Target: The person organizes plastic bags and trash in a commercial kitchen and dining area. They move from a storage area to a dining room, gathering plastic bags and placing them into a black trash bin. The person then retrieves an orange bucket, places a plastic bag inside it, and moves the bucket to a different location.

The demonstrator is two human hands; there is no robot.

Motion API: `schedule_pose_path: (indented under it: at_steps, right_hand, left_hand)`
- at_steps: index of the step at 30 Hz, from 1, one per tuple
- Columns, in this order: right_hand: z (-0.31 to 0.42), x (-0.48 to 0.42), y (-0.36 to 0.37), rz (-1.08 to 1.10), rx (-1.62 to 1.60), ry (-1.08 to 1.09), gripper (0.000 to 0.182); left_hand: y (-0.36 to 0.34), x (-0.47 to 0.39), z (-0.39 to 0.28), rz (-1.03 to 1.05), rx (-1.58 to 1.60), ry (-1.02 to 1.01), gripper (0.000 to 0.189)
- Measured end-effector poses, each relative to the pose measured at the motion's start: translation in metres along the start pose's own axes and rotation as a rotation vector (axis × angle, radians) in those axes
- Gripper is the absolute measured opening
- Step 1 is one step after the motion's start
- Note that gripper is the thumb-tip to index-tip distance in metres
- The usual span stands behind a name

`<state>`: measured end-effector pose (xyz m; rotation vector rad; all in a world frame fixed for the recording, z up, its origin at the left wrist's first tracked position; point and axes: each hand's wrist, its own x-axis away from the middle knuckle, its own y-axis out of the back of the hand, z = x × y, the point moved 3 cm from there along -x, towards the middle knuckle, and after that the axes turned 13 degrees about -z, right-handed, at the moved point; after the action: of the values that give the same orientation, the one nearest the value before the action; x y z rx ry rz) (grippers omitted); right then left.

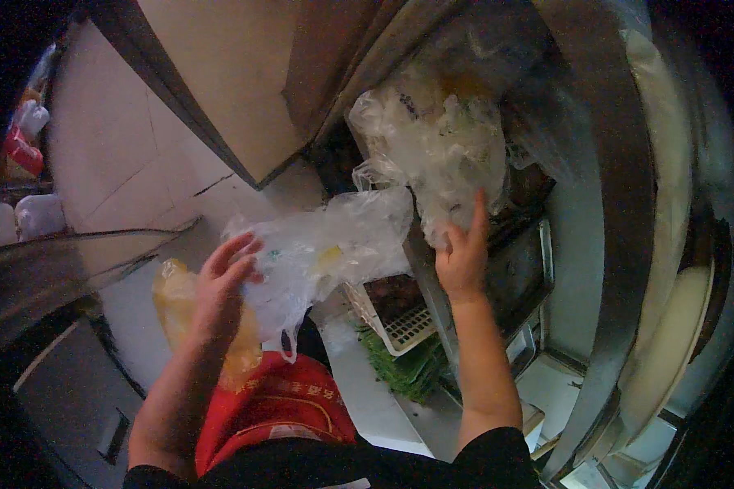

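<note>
My left hand [226, 284] is beside a translucent white plastic bag [281, 269], its curved fingers over the bag's left edge. Whether they grip the film is unclear. A yellow plastic bag [174, 299] hangs behind my left wrist. More clear plastic bags [367, 229] stretch from there toward the right. My right hand [462, 263] pinches the lower end of a crumpled heap of clear bags [452, 140], with the index finger extended along it. Part of the heap's far side is lost in shadow.
Under the bags, a cream plastic basket [397, 333] stands against green leafy vegetables [404, 367] on a pale surface. A dark-edged panel [232, 79] juts in from the top. Dark trays [517, 269] stand at right. Beyond lies tiled floor [116, 140]. Red cloth [275, 403] covers my front.
</note>
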<state>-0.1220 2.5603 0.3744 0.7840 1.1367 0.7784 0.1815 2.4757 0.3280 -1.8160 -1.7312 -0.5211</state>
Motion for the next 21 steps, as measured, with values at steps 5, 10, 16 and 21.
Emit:
schedule_pose_path:
  at_steps: [5,10,16,21]
  right_hand:
    - [0.039,0.016,0.015,0.079,-0.048,0.059,0.028]
    - [0.051,0.048,0.01,0.208,-0.163,-0.16,0.052]
    - [0.051,0.079,0.022,0.177,-0.248,-0.119,0.058]
    - [0.065,0.083,0.037,0.168,-0.495,-0.073,0.013]
  left_hand:
    - [-0.08,-0.004,-0.013,0.216,-0.061,-0.057,0.053]
    - [-0.136,-0.018,-0.035,0.175,0.001,-0.053,0.056]
    - [-0.125,-0.061,0.0,0.289,-0.241,0.036,0.058]
    - [-0.117,-0.034,0.02,0.566,-0.318,0.046,0.04]
